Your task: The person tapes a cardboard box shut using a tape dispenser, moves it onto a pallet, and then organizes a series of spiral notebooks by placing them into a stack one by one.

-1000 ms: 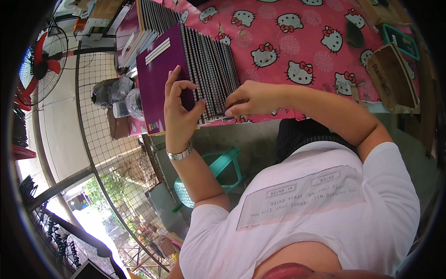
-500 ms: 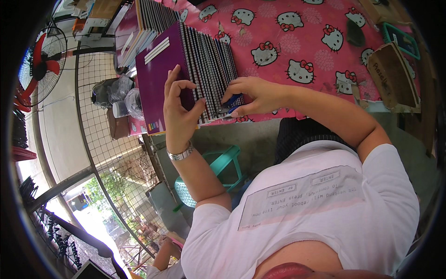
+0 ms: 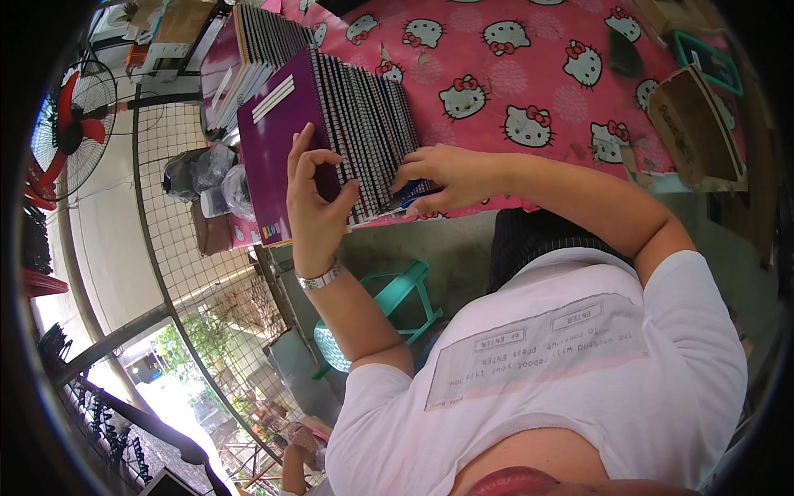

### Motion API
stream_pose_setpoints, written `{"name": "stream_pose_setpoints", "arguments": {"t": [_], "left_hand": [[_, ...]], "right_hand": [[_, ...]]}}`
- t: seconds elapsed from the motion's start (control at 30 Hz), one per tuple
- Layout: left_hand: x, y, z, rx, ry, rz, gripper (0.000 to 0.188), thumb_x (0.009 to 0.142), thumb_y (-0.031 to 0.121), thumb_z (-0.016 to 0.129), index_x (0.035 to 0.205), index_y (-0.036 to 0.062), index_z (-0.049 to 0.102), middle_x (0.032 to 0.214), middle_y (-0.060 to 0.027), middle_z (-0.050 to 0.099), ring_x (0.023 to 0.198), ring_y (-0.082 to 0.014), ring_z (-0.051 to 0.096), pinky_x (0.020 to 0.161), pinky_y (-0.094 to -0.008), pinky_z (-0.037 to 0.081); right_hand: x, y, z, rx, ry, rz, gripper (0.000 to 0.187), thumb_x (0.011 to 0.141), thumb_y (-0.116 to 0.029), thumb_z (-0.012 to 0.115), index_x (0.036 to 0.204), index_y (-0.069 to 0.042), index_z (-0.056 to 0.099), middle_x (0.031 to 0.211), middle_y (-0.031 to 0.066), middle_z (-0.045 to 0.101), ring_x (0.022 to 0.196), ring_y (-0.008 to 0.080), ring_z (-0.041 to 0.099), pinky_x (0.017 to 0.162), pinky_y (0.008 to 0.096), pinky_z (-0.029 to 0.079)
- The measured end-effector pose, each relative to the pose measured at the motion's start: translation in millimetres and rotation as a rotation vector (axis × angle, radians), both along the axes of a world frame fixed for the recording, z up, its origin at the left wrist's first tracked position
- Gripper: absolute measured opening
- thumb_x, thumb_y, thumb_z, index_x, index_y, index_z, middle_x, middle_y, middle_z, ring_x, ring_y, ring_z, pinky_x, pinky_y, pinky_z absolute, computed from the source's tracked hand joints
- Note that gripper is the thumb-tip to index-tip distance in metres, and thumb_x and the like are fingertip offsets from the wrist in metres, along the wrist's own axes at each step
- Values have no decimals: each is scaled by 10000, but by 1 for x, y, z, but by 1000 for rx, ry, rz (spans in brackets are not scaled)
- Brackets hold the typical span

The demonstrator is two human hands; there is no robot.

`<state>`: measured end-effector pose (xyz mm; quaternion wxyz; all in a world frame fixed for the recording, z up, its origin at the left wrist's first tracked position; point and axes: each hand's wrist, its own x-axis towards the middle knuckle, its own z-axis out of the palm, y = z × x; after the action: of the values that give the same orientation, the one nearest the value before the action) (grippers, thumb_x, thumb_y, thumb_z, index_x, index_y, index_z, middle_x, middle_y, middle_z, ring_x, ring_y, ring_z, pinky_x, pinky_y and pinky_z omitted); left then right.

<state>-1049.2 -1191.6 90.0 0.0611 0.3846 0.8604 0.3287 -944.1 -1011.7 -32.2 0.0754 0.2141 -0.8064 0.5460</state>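
A thick stack of spiral-bound notebooks (image 3: 364, 124) with a purple front cover (image 3: 277, 116) stands on the table's near edge, coil bindings facing right. Against the cover and the near coils rests my left hand (image 3: 316, 194), thumb and forefinger curved apart; nothing shows between them. Over the near end of the bindings, my right hand (image 3: 447, 175) is closed around small blue-handled pliers (image 3: 418, 190). Their metal jaws point at the coils, partly hidden by my fingers, so I cannot tell what they grip.
Another notebook stack (image 3: 265, 50) stands behind. A pink patterned cloth (image 3: 496, 78) covers the table. Right of it are a cardboard box (image 3: 695, 124) and a green tray (image 3: 707, 62). Plastic-wrapped items (image 3: 215, 169) sit at left by a wire mesh; a green stool (image 3: 401, 298) stands below.
The view has shifted slightly, so the table and stack appear a little further left and up. My right hand and the pliers have moved slightly against the coils; my left hand keeps its pose.
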Motion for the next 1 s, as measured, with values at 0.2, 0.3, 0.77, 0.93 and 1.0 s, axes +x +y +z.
{"name": "stream_pose_setpoints", "arguments": {"t": [0.2,0.3,0.77,0.93,1.0], "left_hand": [[0,1,-1,-10,5,-14,331,651,8,709,951,77,589,1480,-178,417,1409,-359,337,1114,-438,306],[-1,-2,-1,-16,13,-14,335,654,9,713,957,80,589,1481,-180,415,1409,-359,338,1111,-435,307],[-1,-2,0,-42,17,-45,367,666,-65,684,990,50,554,1487,-156,387,1325,-245,400,1090,-358,307],[0,-1,0,-2,-10,-10,340,655,-10,715,957,75,583,1482,-181,411,1409,-359,336,1111,-436,308],[-2,-1,-1,2,-17,-42,362,663,-64,684,980,56,557,1486,-165,389,1351,-279,381,1097,-380,314]], "right_hand": [[-2,3,0,-72,-51,36,402,880,-384,640,1081,-36,648,960,191,669,889,359,635,827,422,481],[-3,6,20,-131,-374,192,381,884,-371,635,1058,-32,659,961,193,669,888,354,636,821,418,482],[-13,10,41,125,-593,261,360,866,-366,643,1071,-71,665,968,125,662,893,282,646,787,444,487],[5,6,12,31,-124,-7,355,854,-371,653,1012,-55,683,938,140,655,889,305,638,804,427,491],[9,6,-3,90,56,-121,351,851,-371,657,985,-48,687,919,144,653,884,301,642,806,421,495]]}}
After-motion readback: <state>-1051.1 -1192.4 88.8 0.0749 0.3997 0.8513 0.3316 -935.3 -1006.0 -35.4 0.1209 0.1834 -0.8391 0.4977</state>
